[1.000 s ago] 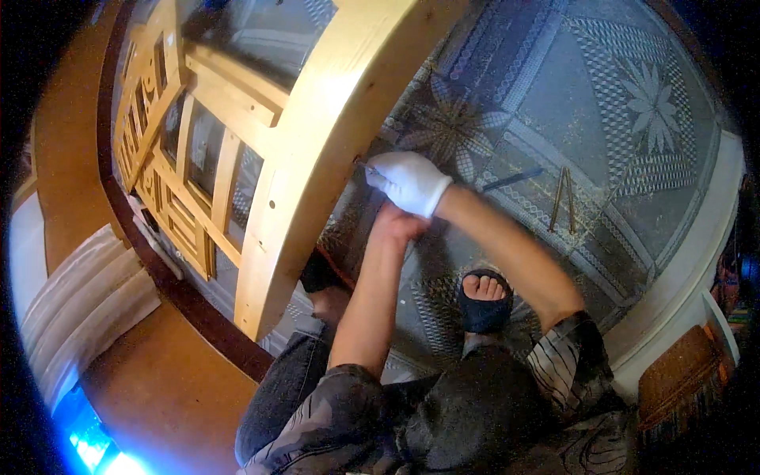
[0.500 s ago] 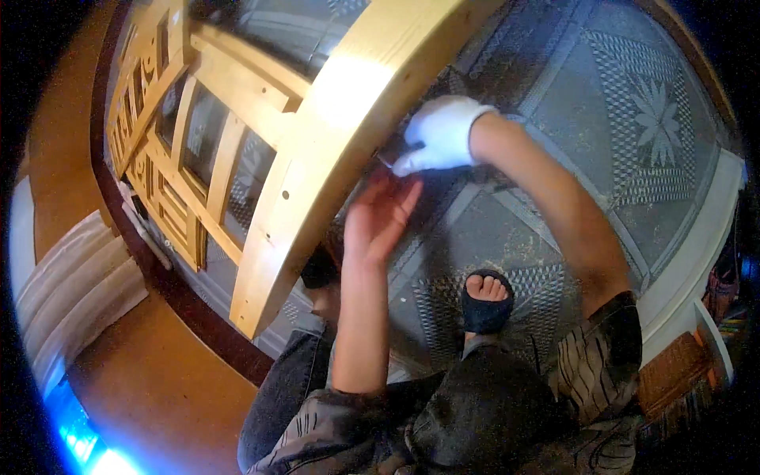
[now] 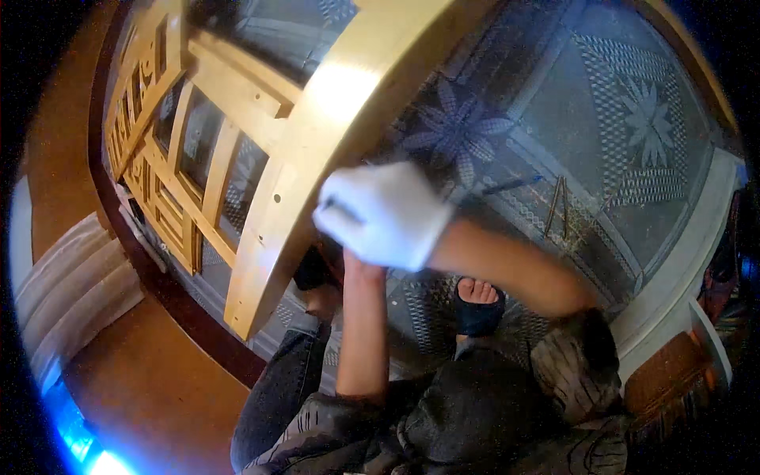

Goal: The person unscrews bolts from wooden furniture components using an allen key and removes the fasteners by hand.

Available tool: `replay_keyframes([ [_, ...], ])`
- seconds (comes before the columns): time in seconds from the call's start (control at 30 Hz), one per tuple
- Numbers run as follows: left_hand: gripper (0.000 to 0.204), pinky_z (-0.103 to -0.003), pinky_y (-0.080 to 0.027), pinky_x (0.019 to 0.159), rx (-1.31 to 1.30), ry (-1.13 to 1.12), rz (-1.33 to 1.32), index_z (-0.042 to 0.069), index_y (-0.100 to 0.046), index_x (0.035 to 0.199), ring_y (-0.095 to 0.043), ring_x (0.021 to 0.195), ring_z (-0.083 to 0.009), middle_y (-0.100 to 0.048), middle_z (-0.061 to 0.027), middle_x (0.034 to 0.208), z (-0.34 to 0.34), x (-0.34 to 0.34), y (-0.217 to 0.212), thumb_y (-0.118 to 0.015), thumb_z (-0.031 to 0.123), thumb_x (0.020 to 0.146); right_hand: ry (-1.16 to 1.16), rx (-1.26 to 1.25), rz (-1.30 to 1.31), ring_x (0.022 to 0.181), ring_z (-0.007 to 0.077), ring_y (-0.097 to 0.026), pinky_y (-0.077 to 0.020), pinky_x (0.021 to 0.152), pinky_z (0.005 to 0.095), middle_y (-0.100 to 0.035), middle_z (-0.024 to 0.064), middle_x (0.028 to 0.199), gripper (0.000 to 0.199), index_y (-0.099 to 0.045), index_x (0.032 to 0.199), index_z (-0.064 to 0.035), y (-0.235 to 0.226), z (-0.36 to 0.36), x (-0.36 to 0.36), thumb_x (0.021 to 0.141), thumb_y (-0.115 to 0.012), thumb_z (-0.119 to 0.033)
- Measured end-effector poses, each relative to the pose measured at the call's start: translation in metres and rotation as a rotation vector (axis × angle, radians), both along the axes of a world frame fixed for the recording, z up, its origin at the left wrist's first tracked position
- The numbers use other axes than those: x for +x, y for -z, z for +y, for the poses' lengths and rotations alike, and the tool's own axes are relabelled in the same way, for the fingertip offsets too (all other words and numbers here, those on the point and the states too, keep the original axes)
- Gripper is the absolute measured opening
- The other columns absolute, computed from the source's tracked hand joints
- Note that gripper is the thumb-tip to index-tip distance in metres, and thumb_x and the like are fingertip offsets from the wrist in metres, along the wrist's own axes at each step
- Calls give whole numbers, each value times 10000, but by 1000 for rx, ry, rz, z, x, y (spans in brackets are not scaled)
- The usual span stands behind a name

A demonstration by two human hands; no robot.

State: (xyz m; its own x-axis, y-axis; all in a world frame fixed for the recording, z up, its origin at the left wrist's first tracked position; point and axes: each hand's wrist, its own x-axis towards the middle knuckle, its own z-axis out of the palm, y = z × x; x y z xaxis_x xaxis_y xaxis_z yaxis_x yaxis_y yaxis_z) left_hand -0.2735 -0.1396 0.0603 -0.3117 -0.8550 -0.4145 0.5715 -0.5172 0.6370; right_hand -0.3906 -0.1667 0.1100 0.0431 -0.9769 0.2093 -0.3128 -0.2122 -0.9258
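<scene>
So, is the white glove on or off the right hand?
On: the white glove covers the right hand, and the bare forearm comes out of it.

Home, we'd say, some kind of living space: we see floral-patterned carpet [image 3: 586, 142] across the upper right, pale pleated cloth [image 3: 87, 277], curtain-like, at left, an open-toed slipper [image 3: 480, 318] lower centre, plus pale furniture-like woodwork [image 3: 317, 134] upper left.

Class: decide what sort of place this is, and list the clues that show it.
Probably a room in a home: a patterned carpet covers the floor, pale cloth, perhaps a curtain, falls in folds, and the person wears an open-toed shoe.
</scene>
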Motion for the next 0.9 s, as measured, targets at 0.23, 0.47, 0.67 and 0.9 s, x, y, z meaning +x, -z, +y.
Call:
replay_keyframes([
  [0.23, 330, -449, -455, 896, 796, -460, -317, 75, -554, 1127, -559, 1046, -248, -581, -131, 1136, 20, 80, 35, -359, 266, 943, -146, -134, 528, 544, 216, -613, -495, 450, 364, -586, 65, 650, 212, -591, 926, -60, 62, 35, 60, 858, -448, -202],
  [0.47, 301, -413, -458, 864, 713, -250, 150, 16, -552, 1032, -544, 981, -278, -580, -157, 1050, 15, 123, 52, -305, 156, 935, -289, 173, 679, 574, 272, -641, -458, 404, 421, -650, 94, 697, 257, -580, 1060, -155, 115, 31, 30, 906, -392, -240],
  [0.67, 190, -415, -438, 875, 689, -302, -246, 72, -591, 1035, -559, 963, -251, -610, -100, 998, 21, 106, 24, -491, 143, 890, 69, -130, 809, 466, 232, -564, -423, 362, 370, -547, 61, 608, 175, -648, 932, -214, 148, 35, 2, 825, -510, -227],
  [0.9, 226, -432, -409, 952, 525, -322, -245, -13, -510, 1091, -500, 1044, -315, -533, -185, 1104, 21, 81, 2, -393, 84, 924, 57, -331, 965, 583, 221, -559, -450, 410, 345, -535, 53, 706, 75, -616, 754, -216, 156, 14, -42, 752, -610, -290],
])
